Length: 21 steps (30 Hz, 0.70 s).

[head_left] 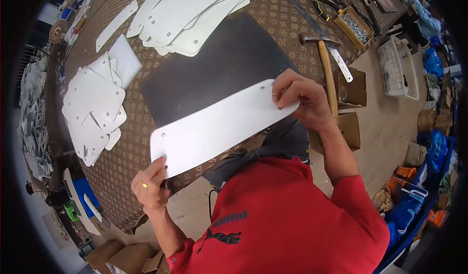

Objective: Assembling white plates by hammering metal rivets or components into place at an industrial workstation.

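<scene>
A long white panel (219,127) with rounded corners and small metal studs near its ends is held up in front of me, tilted with its right end farther away. My left hand (152,184) pinches its near left corner beside a stud. At the right end my right hand (303,98) grips the corner, fingers curled near another stud. Under and beyond the panel lies a dark grey mat (219,64) on the patterned brown tablecloth (131,176).
White studded panels lie in a far stack (190,10) and a left pile (92,103). At right are a hammer (325,69), a metal ruler (339,62), pliers (319,6) and a box of small metal parts (353,28). A white basket (397,67) stands beyond the table.
</scene>
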Motion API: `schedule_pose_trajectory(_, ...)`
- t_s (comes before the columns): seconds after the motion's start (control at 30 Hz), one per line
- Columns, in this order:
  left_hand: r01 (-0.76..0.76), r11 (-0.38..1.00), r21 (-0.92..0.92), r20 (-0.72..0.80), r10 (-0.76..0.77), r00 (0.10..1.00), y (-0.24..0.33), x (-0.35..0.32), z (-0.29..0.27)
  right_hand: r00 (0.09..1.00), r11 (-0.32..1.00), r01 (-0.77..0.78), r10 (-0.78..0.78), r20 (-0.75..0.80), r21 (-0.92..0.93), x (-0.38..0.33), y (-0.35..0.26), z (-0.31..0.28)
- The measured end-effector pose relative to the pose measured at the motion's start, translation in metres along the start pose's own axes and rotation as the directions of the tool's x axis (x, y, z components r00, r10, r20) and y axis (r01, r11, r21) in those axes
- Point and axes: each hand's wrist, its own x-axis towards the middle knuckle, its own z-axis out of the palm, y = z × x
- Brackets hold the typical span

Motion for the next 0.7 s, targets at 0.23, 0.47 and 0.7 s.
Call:
schedule_pose_trajectory(0.23, 0.81, 0.431, -0.398, 0.315, -0.765, 0.562, -0.003, 0.07, 0.037, 0.809, 0.834, -0.545, 0.55, -0.207, 0.085, 0.038, 0.019, 0.0)
schedule_pose_trajectory(0.47, 0.605, -0.102, -0.79, 0.398, -0.836, 0.378, -0.063, 0.022, 0.063, 0.788, 0.689, -0.465, 0.036, -0.615, -0.556, 0.025, -0.002, -0.049)
schedule_pose_trajectory(0.7, 0.593, 0.268, -0.759, 0.156, -0.81, 0.566, -0.039, 0.068, 0.071, 0.599, 0.502, -0.784, 0.46, -0.655, -0.365, -0.058, 0.0, -0.067)
